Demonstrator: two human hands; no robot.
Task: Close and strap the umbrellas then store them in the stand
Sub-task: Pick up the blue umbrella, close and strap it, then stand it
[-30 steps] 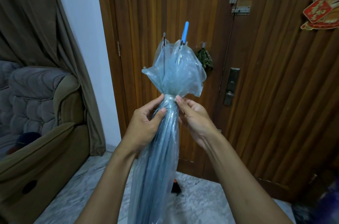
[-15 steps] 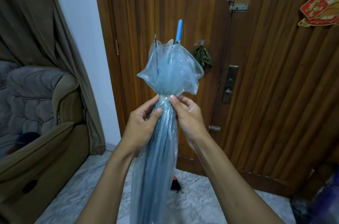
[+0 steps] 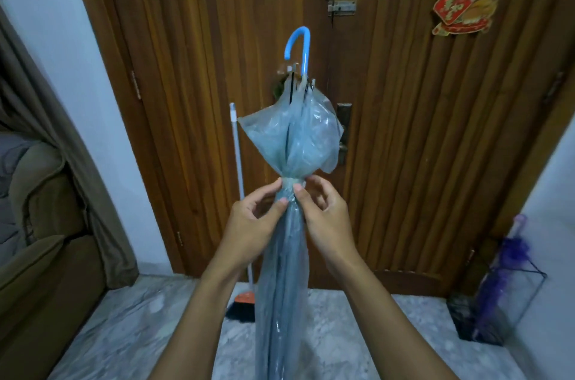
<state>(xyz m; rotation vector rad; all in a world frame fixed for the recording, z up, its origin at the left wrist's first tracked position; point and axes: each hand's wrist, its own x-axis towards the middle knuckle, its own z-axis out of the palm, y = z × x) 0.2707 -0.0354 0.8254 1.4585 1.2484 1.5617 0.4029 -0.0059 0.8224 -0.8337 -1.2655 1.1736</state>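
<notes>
Since 1 s ago the view has pulled back & tilted – the blue hooked handle (image 3: 299, 46) now shows in full above the canopy, and a broom (image 3: 241, 202) plus the stand (image 3: 501, 295) at far right have come into sight. Clear blue umbrella (image 3: 284, 270) is held upright at centre, handle up, folded canopy bunched at a pinched neck w/ loose plastic flaring above it. Left hand (image 3: 249, 230) pinches the neck from the left w/ thumb & fingertips; right hand (image 3: 326, 221) pinches it from the right – both grasping the umbrella at the same spot, fingertips nearly touching. Can't tell if a strap is fastened there. Stand sits on the floor near the wooden door (image 3: 404, 130), well apart from the hands, w/ a purple umbrella (image 3: 504, 270) inside. Sofa (image 3: 40, 224) at near left.
</notes>
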